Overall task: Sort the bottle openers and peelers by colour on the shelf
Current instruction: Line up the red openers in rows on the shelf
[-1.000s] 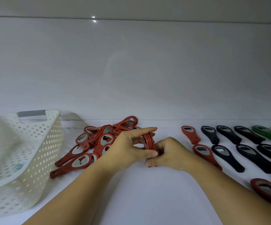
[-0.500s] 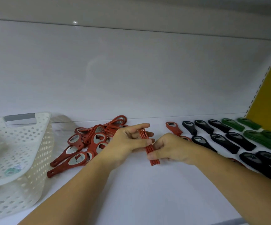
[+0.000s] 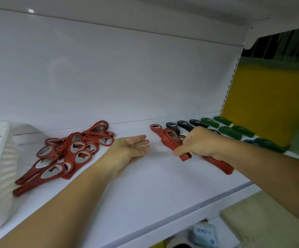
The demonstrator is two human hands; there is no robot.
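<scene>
Fingers (image 3: 180, 149) of the right hand (image 3: 200, 142) curl round a stack of red bottle openers (image 3: 172, 140) on the white shelf (image 3: 145, 190) beside the black openers (image 3: 184, 125), while the left hand (image 3: 129, 147) lies slack, fingers extended, near the loose red pile (image 3: 70, 151).

Matt red openers (image 3: 70, 154), shiny metal inserts

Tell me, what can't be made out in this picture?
Head view:
- Stack of red openers: count unclear, pressed together; the right hand covers part.
- Black openers: some are hidden behind that hand.
- White basket: cut off by the left edge, inside unseen.
- Packet below: shelf lip hides part.
</scene>
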